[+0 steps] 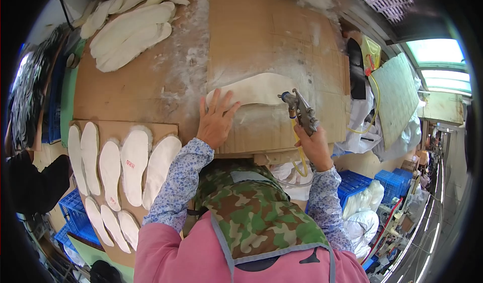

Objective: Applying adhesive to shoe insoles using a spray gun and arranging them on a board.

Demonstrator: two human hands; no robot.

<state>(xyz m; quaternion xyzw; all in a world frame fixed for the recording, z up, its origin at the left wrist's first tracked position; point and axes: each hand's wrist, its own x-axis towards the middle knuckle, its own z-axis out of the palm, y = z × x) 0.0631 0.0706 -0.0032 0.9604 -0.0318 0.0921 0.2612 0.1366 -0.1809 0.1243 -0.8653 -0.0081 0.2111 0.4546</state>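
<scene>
Right of spray gun (pixel 306 114), crates (pixel 353 181) beside bags (pixel 361 226)

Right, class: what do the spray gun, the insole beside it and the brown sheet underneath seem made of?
Spray gun: metal, most likely, from its silvery-grey shine.
Insole: perhaps felt or backed fleece; it looks matte, soft and off-white, but its exact make-up can't be told.
Sheet: probably cardboard, being dull brown and creased.

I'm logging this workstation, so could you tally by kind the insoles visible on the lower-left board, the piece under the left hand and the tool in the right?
Visible insoles on the lower-left board: 8
Single white insole under the left hand: 1
Spray gun in the right hand: 1
Total: 10
</scene>
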